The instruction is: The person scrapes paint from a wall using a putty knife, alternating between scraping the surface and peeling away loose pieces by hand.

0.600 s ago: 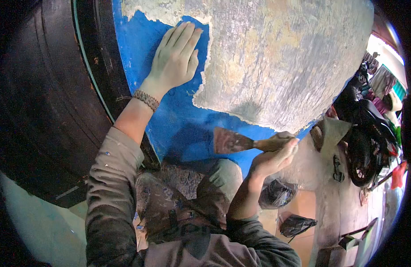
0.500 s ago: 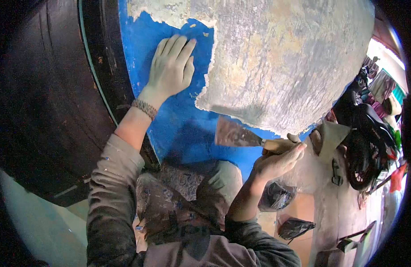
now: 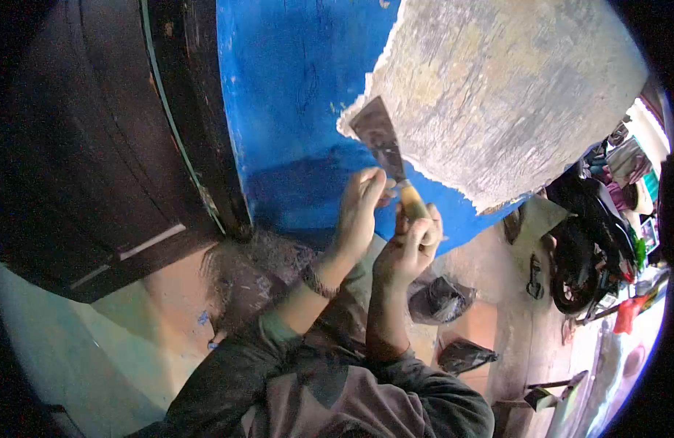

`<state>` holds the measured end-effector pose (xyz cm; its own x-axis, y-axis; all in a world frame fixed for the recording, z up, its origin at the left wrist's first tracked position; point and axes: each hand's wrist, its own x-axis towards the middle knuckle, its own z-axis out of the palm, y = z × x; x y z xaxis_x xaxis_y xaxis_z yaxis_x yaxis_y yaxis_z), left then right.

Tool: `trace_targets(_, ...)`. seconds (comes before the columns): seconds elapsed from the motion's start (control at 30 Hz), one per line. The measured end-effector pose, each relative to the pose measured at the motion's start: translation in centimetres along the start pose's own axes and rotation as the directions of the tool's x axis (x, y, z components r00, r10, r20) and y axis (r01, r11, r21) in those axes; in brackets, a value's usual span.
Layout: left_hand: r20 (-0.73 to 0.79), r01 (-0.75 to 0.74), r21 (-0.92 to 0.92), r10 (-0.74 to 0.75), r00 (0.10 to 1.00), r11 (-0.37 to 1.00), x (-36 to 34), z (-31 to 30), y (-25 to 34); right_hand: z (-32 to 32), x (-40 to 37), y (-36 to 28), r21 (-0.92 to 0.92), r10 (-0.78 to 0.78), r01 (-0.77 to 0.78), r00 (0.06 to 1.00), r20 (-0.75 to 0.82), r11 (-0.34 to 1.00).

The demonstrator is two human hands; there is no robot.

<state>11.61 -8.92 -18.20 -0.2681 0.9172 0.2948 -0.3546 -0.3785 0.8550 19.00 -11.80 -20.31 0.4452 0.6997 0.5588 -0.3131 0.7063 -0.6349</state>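
My right hand (image 3: 413,244) is wrapped round the yellowish handle of a scraper (image 3: 381,135), whose wide metal blade points up and to the left. Behind the blade is the ragged edge where blue paint (image 3: 293,87) meets bare grey plaster (image 3: 497,95) on the wall. Just left of the handle is my left hand (image 3: 362,212), its fingers curled near the base of the blade; whether they pinch anything is too small to tell.
A dark door (image 3: 81,146) stands at the left. Black plastic bags (image 3: 440,299) lie on the floor below the wall. At the right are a parked motorcycle (image 3: 578,255), a sandal (image 3: 534,277) and a red item (image 3: 629,314).
My left hand has come off the blue wall and down beside the scraper. The scraper has turned from pointing left to pointing upward, in my right hand. The view has shifted.
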Motion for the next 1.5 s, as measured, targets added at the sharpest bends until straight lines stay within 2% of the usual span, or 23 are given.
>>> trace_targets(0.03,0.083,0.126,-0.253,-0.109,0.991,0.959,0.4,0.3,-0.1,-0.5,-0.5,0.0,-0.161,0.034,-0.034,0.999,-0.003,0.986)
trace_targets(0.07,0.189,0.257,-0.476,-0.188,0.964,0.841,0.6,0.6,-0.2,-0.9,-1.3,-0.4,-0.253,0.102,-0.094,0.995,0.020,0.963)
trace_targets(0.1,0.203,0.283,-0.535,-0.204,0.958,0.796,0.9,0.4,-0.6,-0.4,-1.8,-1.3,-0.340,0.169,-0.147,0.985,0.035,0.929)
trace_targets(0.17,0.190,0.213,-0.443,-0.141,0.972,0.871,0.6,-0.3,-1.2,-1.1,-2.6,-1.6,-0.343,0.330,-0.281,0.939,0.092,0.896)
trace_targets(0.27,0.184,0.256,-0.330,-0.205,0.961,0.908,-0.2,-1.4,-1.2,-2.7,-3.6,-0.6,-0.429,0.353,-0.257,0.922,0.161,0.866)
trace_targets(0.33,0.185,0.348,-0.250,-0.308,0.933,0.904,-0.2,-2.0,-1.5,-3.1,-3.6,-0.5,-0.509,0.481,-0.315,0.845,0.234,0.801)
trace_targets(0.37,0.186,0.354,-0.247,-0.314,0.931,0.902,-0.3,-2.1,-1.5,-3.1,-3.6,-0.3,-0.509,0.484,-0.320,0.845,0.228,0.799)
trace_targets(0.43,0.221,0.322,-0.198,-0.278,0.935,0.926,-0.4,-2.2,-1.0,-2.0,-3.0,-0.1,-0.250,0.599,-0.546,0.754,0.269,0.799)
trace_targets(0.57,0.235,0.276,-0.184,-0.230,0.944,0.944,0.2,-2.8,-0.5,0.1,-2.2,-0.8,-0.218,0.583,-0.541,0.761,0.284,0.813)
trace_targets(0.6,0.254,0.300,-0.208,-0.245,0.936,0.931,0.3,-3.0,-0.7,0.7,-2.3,-1.3,-0.177,0.623,-0.597,0.744,0.241,0.782)
trace_targets(0.77,0.215,0.354,-0.048,-0.336,0.917,0.934,-0.3,-4.0,-1.7,-0.1,-2.3,-1.6,-0.196,0.625,-0.595,0.717,0.308,0.779)
trace_targets(0.83,0.144,0.256,-0.054,-0.246,0.958,0.965,-0.1,-4.1,-2.5,-0.7,-2.4,-1.5,-0.427,0.579,-0.449,0.777,0.248,0.785)
trace_targets(0.93,0.170,0.277,-0.037,-0.267,0.949,0.960,-0.2,-4.0,-1.9,0.1,-2.2,-4.1,-0.542,0.622,-0.453,0.763,0.175,0.708)
trace_targets(1.07,0.150,0.263,-0.009,-0.259,0.954,0.965,-0.4,-3.9,-2.7,-1.1,-2.1,-3.1,-0.433,0.614,-0.479,0.745,0.260,0.764)
trace_targets(1.13,0.040,0.282,-0.038,-0.280,0.959,0.959,-0.4,-4.2,-2.9,-1.2,-2.7,-2.7,-0.426,0.537,-0.405,0.804,0.255,0.809)
trace_targets(1.17,0.046,0.288,-0.033,-0.286,0.957,0.957,-0.2,-4.4,-2.9,-1.7,-3.2,-1.8,-0.424,0.537,-0.408,0.807,0.246,0.808)
trace_targets(1.23,-0.082,0.164,0.049,-0.159,0.984,0.985,0.1,-4.7,-2.7,-2.9,-4.2,0.6,-0.163,0.628,-0.607,0.743,0.232,0.778)
trace_targets(1.27,-0.105,0.020,0.119,-0.007,0.994,0.993,0.1,-4.6,-2.2,-3.3,-4.5,1.2,-0.157,0.628,-0.609,0.745,0.225,0.778)
trace_targets(1.3,-0.098,-0.104,0.280,0.136,0.986,0.954,0.8,-5.0,-2.0,-3.4,-4.5,1.5,-0.158,0.613,-0.592,0.758,0.223,0.790)
trace_targets(1.37,-0.055,-0.297,0.549,0.388,0.920,0.781,1.9,-5.2,-1.6,-3.7,-4.7,1.7,-0.157,0.600,-0.580,0.773,0.205,0.800)
trace_targets(1.4,-0.046,-0.293,0.549,0.378,0.925,0.783,2.8,-5.1,-1.0,-3.7,-4.8,1.6,-0.093,0.574,-0.568,0.793,0.204,0.818)
trace_targets(1.47,0.222,-0.554,0.763,0.671,0.707,0.332,4.7,-4.8,0.1,-3.6,-5.4,1.8,-0.027,0.549,-0.554,0.815,0.187,0.832)
trace_targets(1.5,0.231,-0.559,0.758,0.663,0.712,0.336,5.6,-4.7,0.0,-3.5,-5.8,2.0,-0.029,0.542,-0.544,0.828,0.141,0.839)
